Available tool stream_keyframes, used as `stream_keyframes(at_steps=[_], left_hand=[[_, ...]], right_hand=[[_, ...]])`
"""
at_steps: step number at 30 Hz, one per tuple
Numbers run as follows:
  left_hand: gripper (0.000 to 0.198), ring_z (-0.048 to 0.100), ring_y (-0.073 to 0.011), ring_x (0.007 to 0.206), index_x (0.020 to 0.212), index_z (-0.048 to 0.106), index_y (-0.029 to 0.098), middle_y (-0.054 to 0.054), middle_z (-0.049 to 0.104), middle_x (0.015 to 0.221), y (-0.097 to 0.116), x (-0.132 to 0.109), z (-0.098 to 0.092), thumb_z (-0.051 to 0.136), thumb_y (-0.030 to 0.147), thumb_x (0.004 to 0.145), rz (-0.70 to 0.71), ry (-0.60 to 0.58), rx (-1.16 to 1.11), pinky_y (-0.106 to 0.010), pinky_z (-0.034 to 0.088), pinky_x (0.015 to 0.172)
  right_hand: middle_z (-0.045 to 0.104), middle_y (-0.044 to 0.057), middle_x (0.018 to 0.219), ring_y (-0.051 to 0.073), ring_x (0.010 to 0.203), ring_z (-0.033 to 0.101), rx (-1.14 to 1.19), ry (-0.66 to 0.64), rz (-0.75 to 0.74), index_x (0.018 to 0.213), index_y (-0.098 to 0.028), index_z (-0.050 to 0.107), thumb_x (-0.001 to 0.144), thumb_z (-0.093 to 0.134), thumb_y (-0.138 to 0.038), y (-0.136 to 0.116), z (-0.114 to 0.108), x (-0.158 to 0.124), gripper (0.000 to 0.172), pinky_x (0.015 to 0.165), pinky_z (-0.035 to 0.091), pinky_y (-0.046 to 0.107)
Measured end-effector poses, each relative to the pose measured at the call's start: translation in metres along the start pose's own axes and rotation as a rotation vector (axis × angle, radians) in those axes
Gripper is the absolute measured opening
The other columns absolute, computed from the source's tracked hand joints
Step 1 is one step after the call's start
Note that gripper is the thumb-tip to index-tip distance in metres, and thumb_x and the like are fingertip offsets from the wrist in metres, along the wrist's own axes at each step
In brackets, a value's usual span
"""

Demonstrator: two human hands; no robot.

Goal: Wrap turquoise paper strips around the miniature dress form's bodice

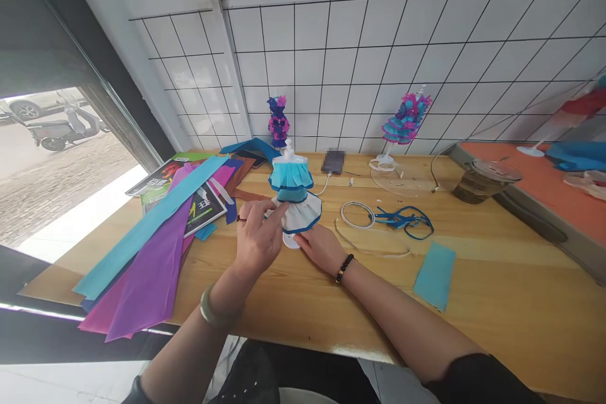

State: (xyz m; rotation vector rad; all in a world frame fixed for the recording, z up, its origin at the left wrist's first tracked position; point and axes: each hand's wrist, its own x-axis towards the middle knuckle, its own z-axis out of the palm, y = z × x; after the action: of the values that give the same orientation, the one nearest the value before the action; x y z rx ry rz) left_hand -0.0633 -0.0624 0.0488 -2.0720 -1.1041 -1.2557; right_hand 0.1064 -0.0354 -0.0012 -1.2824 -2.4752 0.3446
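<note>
A small white doll mannequin [288, 151] stands upright in front of me. On it is a doll dress [290, 177] with turquoise ruffles, blue edging and a white flared skirt. My left hand [259, 237] is at the left side of the dress, its fingers bent against the waist and skirt, closed on the fabric. Low on the right, my right hand [324, 249] reaches under the skirt hem and grips the mannequin's round white base [290, 241]. Its fingertips are partly hidden by the skirt.
Paper or fabric strips [156, 227] and magazines [206, 208] lie on the left. To the right are a tape roll [357, 204], blue ribbon [402, 219], a turquoise piece [434, 274] and a lidded cup [487, 182]. Two dressed mannequins [278, 123] [407, 118] stand by the wall.
</note>
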Motion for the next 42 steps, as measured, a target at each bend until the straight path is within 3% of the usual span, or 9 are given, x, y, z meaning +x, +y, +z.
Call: stream_keyframes(at_steps=[6, 13, 20, 26, 31, 42], left_hand=[[0.036, 0.051, -0.0199, 0.077, 0.1, 0.069, 0.016, -0.01, 0.058, 0.083, 0.0, 0.005, 0.004, 0.043, 0.002, 0.08, 0.003, -0.028, 0.089, -0.034, 0.042, 0.073], [0.032, 0.054, -0.0208, 0.081, 0.097, 0.068, 0.017, -0.01, 0.059, 0.086, -0.002, 0.004, 0.007, 0.046, 0.003, 0.078, -0.018, -0.03, 0.044, -0.035, 0.042, 0.075], [0.041, 0.056, -0.0227, 0.095, 0.109, 0.067, 0.02, -0.012, 0.059, 0.102, -0.005, 0.001, 0.009, 0.045, 0.004, 0.079, -0.035, 0.054, 0.005, -0.04, 0.042, 0.085], [0.042, 0.053, -0.0246, 0.104, 0.11, 0.068, 0.021, -0.014, 0.058, 0.111, -0.008, 0.001, 0.012, 0.045, 0.002, 0.08, -0.005, 0.022, -0.005, -0.042, 0.042, 0.089], [0.04, 0.053, -0.0251, 0.105, 0.108, 0.069, 0.022, -0.014, 0.055, 0.112, -0.007, 0.0, 0.014, 0.045, 0.003, 0.081, -0.021, 0.06, 0.013, -0.045, 0.043, 0.089], [0.04, 0.051, -0.0272, 0.119, 0.109, 0.067, 0.021, -0.016, 0.056, 0.124, -0.008, -0.002, 0.018, 0.046, 0.002, 0.081, 0.003, 0.045, -0.12, -0.047, 0.044, 0.095]], right_hand=[[0.067, 0.012, 0.103, 0.022, 0.094, 0.062, -0.026, -0.022, 0.017, 0.102, -0.015, 0.065, 0.096, 0.04, -0.026, -0.001, -0.001, 0.001, 0.028, 0.074, 0.045, 0.029], [0.065, 0.011, 0.109, 0.02, 0.098, 0.06, -0.018, -0.018, 0.0, 0.107, -0.016, 0.063, 0.096, 0.04, -0.025, 0.002, 0.002, 0.001, 0.026, 0.077, 0.043, 0.028], [0.064, 0.01, 0.109, 0.019, 0.099, 0.059, -0.004, 0.003, -0.014, 0.105, -0.016, 0.063, 0.096, 0.041, -0.025, 0.005, 0.005, 0.002, 0.025, 0.079, 0.043, 0.028], [0.066, 0.011, 0.104, 0.02, 0.093, 0.06, -0.008, 0.01, -0.014, 0.099, -0.016, 0.066, 0.095, 0.042, -0.025, 0.005, 0.005, 0.0, 0.026, 0.074, 0.043, 0.028], [0.064, 0.011, 0.111, 0.02, 0.1, 0.059, 0.005, 0.017, -0.028, 0.107, -0.017, 0.064, 0.096, 0.041, -0.025, 0.006, 0.008, 0.002, 0.027, 0.08, 0.043, 0.029], [0.063, 0.011, 0.111, 0.019, 0.1, 0.058, 0.056, 0.022, -0.018, 0.103, -0.017, 0.064, 0.096, 0.041, -0.025, 0.006, 0.007, 0.002, 0.026, 0.081, 0.042, 0.028]])
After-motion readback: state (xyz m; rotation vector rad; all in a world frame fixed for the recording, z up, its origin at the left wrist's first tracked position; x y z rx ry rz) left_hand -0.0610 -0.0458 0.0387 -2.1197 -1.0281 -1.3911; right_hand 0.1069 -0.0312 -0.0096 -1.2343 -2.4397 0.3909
